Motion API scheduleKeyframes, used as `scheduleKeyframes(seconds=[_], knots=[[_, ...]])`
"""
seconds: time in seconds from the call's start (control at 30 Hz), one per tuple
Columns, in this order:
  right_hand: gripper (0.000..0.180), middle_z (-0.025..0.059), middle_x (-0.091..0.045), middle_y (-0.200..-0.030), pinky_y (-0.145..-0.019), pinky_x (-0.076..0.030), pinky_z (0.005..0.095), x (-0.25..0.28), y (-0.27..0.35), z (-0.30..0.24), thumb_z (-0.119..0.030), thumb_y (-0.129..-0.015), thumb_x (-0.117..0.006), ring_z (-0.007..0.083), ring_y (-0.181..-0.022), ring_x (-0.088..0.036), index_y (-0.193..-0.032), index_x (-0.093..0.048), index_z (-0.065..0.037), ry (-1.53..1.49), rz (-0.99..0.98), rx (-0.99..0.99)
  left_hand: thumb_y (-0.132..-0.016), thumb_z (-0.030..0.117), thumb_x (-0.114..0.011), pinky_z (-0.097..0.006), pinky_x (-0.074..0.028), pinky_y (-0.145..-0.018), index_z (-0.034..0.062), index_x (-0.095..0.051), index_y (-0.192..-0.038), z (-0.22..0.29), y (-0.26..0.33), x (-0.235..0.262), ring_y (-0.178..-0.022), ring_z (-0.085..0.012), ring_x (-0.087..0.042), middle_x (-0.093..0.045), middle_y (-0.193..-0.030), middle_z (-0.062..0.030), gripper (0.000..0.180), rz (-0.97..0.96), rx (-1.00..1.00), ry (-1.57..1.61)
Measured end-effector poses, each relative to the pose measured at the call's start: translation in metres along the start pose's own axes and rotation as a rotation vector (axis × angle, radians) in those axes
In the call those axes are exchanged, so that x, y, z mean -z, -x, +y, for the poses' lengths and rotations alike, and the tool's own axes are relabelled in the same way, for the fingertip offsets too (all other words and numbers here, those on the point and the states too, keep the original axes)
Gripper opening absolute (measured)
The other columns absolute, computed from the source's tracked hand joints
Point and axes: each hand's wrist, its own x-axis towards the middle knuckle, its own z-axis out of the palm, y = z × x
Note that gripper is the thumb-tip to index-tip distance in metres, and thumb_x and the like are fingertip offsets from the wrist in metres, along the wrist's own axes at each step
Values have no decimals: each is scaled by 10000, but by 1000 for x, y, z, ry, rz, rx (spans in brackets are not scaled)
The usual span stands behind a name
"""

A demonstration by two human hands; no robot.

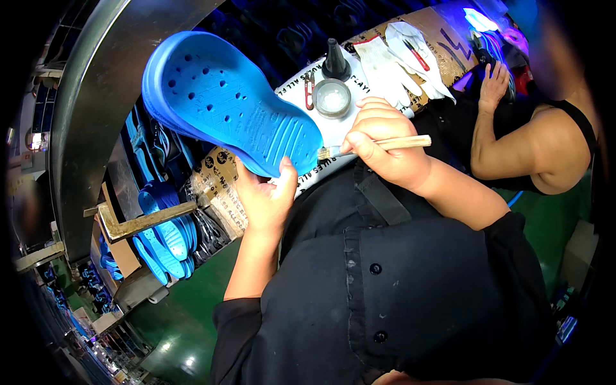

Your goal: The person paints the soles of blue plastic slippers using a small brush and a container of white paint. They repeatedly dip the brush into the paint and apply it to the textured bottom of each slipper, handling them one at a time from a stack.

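The left hand [265, 194] holds a blue shoe sole [256, 109] by its narrow end, which hangs above the near edge of the worktop [217, 183]. The right hand [380, 138] grips a wooden brush [414, 142], bristles at that end's rim. A round dish [332, 114] and black cone-shaped bottle [335, 63] stand toward the far edge; white gloves [380, 63] lie farther right.

We note that the blue sole [224, 99] hides most fingers of the left hand [266, 192]. The right hand [388, 144] covers part of the brush [410, 142]; we cannot confirm whether its bristle tips touch the sole. We cannot identify the pale contents of the grey dish [330, 116]. On the right, the co-worker's [558, 144] head is blurred.
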Motion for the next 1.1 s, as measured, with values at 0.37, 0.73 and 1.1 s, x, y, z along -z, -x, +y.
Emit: scheduleKeyframes(seconds=[0.37,0.73,1.1], knots=[[203,62,-559,-584,-682,-407,333,8,4,7,-146,-821,-613,241,-606,-537,-638,-619,-58,111,-10,-28,-766,4,-626,-310,-476,-857,-73,-401,-1187,5,2,0,-924,-198,-615,-593,-1047,-162,483,16,-15,17],[198,54,-546,-582,-665,-402,335,11,1,6,-146,-817,-624,240,-568,-506,-637,-621,-64,175,-26,42,-745,5,-641,-300,-493,-807,-68,-406,-1174,2,5,3,-880,-201,-627,-596,-1017,-159,495,33,-96,-43],[148,54,-562,-588,-755,-411,332,9,-1,-4,-142,-788,-650,222,-606,-543,-666,-648,-58,95,-57,77,-772,-15,-639,-321,-455,-875,-54,-373,-1219,-14,12,10,-969,-211,-582,-552,-1094,-162,521,13,-203,-120]])
